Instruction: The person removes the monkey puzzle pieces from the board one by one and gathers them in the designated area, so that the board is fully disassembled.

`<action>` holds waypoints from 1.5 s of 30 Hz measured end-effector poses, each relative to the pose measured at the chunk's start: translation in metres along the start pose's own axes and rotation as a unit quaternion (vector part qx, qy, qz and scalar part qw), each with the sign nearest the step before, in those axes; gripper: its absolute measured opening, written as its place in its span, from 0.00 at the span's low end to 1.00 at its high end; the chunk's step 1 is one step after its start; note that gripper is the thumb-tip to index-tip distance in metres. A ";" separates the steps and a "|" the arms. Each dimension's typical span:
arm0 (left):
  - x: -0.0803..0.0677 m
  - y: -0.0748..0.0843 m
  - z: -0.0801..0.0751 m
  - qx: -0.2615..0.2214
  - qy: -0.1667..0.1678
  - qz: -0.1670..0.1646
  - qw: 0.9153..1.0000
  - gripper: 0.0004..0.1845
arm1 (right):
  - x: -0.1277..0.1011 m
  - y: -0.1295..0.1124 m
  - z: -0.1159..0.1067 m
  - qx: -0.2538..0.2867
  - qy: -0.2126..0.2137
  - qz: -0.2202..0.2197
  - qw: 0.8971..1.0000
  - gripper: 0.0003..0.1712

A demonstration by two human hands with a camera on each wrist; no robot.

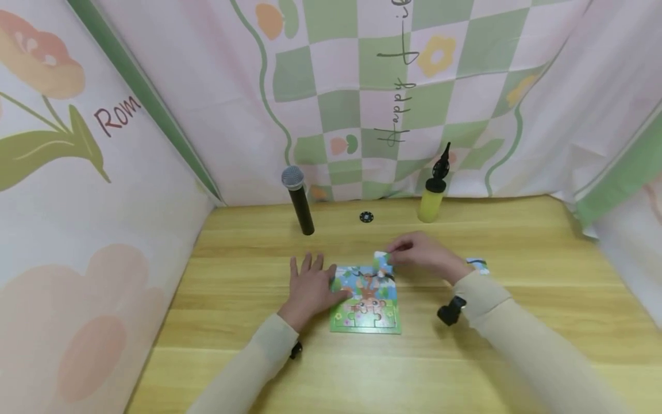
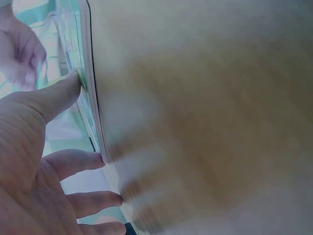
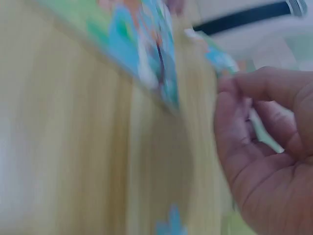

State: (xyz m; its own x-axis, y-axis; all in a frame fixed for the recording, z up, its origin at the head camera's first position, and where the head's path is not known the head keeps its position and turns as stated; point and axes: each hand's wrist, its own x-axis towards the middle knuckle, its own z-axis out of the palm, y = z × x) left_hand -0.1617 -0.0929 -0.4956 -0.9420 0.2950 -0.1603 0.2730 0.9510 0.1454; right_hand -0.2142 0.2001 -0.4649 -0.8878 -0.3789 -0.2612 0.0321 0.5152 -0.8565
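A colourful jigsaw puzzle board (image 1: 366, 299) lies flat on the wooden table (image 1: 248, 356). My left hand (image 1: 312, 283) rests flat beside its left edge with straight fingers, the thumb touching the board (image 2: 83, 93). My right hand (image 1: 421, 254) pinches a small puzzle piece (image 1: 381, 258) at the board's top right corner; in the right wrist view the piece (image 3: 220, 58) shows at the fingertips (image 3: 230, 85), blurred. Another loose piece (image 1: 478, 264) lies behind the right wrist.
A black microphone (image 1: 298, 200) stands at the back left. A yellow bottle with a black nozzle (image 1: 434, 190) stands at the back right, a small black disc (image 1: 366, 217) between them. Patterned cloth walls enclose the table on three sides.
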 end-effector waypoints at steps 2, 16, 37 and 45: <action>-0.001 0.000 0.000 0.005 0.000 0.001 1.000 0.47 | -0.008 0.007 -0.014 -0.001 -0.005 0.013 1.000 0.18; -0.001 0.006 0.002 -0.003 0.006 0.017 1.000 0.46 | -0.023 0.028 -0.029 -0.071 0.014 0.026 0.997 0.15; -0.021 0.040 -0.002 0.026 -0.032 0.183 0.982 0.39 | -0.053 0.002 0.036 -0.257 -0.013 -0.198 0.946 0.13; -0.023 0.045 0.001 0.058 -0.079 0.169 0.981 0.41 | -0.049 0.004 0.041 -0.259 -0.021 -0.203 0.944 0.16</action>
State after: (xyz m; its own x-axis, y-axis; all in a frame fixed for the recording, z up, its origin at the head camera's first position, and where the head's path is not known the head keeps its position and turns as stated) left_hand -0.1273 -0.0574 -0.4860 -0.7550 0.5966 -0.2720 0.5928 0.7984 0.1056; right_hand -0.1515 0.1887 -0.4736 -0.7591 -0.6508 0.0160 -0.5458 0.6229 -0.5605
